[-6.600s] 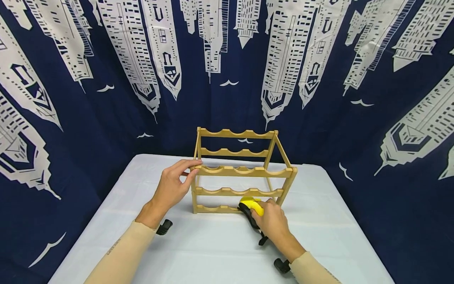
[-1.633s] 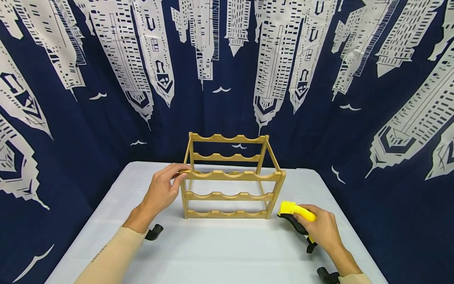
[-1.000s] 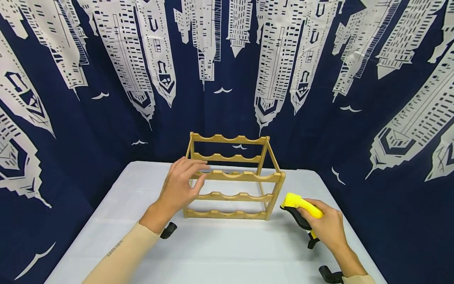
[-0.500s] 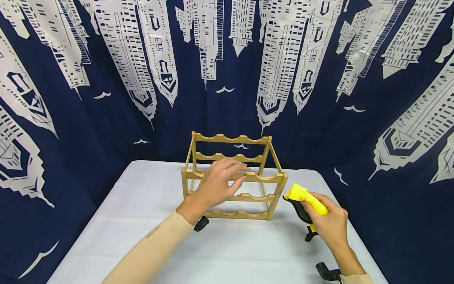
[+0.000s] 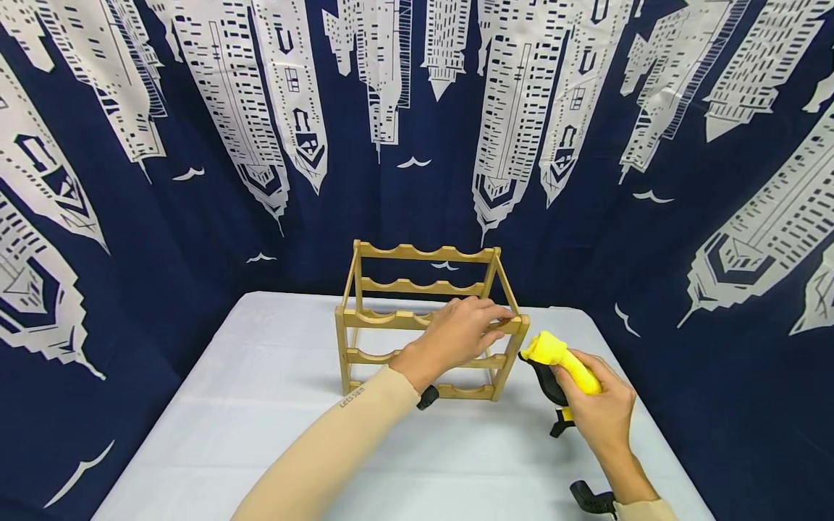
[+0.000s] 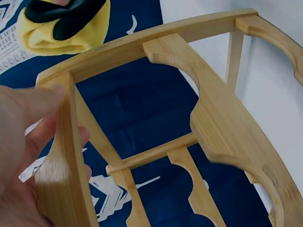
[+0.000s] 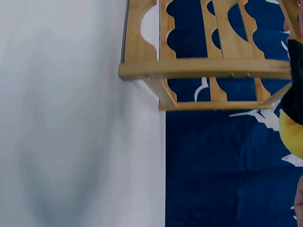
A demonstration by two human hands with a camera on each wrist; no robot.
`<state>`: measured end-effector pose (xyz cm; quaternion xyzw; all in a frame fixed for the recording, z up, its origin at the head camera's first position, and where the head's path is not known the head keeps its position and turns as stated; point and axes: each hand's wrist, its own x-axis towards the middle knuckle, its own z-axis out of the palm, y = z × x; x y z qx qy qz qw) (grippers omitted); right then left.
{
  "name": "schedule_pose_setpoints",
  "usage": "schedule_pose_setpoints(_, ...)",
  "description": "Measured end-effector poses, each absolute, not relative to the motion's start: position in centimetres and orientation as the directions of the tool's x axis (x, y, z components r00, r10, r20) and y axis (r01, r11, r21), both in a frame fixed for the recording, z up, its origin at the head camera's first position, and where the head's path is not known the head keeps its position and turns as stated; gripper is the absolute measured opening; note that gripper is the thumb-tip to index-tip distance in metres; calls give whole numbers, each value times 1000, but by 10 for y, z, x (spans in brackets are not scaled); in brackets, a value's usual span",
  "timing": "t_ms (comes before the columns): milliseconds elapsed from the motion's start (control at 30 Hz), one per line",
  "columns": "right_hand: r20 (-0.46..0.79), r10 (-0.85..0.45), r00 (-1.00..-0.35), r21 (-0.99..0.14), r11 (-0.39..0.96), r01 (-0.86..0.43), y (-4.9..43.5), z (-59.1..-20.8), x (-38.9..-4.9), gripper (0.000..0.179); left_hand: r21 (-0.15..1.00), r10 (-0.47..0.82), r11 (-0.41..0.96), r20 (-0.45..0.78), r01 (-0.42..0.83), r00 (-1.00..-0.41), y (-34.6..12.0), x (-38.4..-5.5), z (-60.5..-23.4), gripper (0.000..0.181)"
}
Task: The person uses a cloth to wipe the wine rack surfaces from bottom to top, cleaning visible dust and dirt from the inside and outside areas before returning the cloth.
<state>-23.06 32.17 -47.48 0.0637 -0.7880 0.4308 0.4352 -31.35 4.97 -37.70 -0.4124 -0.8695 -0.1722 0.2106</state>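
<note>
A light wooden wine rack (image 5: 378, 319) with scalloped rails stands upright on the table. My left hand (image 5: 458, 329) holds its front top rail near the right end. In the left wrist view, the thumb (image 6: 35, 101) lies on one side of the rail and fingertips show on the other. My right hand (image 5: 606, 398) grips a folded yellow-and-black cloth (image 5: 549, 349) just right of the rack, above the table. The left wrist view shows this cloth (image 6: 61, 35) close beyond the rack's end bar. In the right wrist view only part of the cloth (image 7: 291, 132) shows.
A white-covered table (image 5: 274, 362) carries the rack. Behind and beside it hangs a dark blue curtain (image 5: 417, 202) with white skyline prints. Black wrist cameras, such as the right one (image 5: 591, 499), stick out from the wrists.
The left hand let go of the rack's left end, crossed rightward above the front rail and took hold near its right end. The right hand moved the cloth from the front's lower rails to the rack's right.
</note>
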Motion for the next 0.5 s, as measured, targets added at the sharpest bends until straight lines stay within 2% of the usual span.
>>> schedule_pose_setpoints(100, 742, 286, -606, -630, 605, -486, 317, -477, -228, 48, 115, 651, 623, 474, 774, -593, 57, -313, -378, 38)
schedule_pose_setpoints(300, 761, 281, -585, -620, 583, -526, 311, -479, -226, 48, 129, 655, 619, 460, 775, -600, 53, -308, -381, 44)
schedule_pose_setpoints(500, 783, 244, -572, -594, 566, -572, 310, -476, -229, 46, 146, 634, 622, 484, 770, -604, 40, -303, -379, 39)
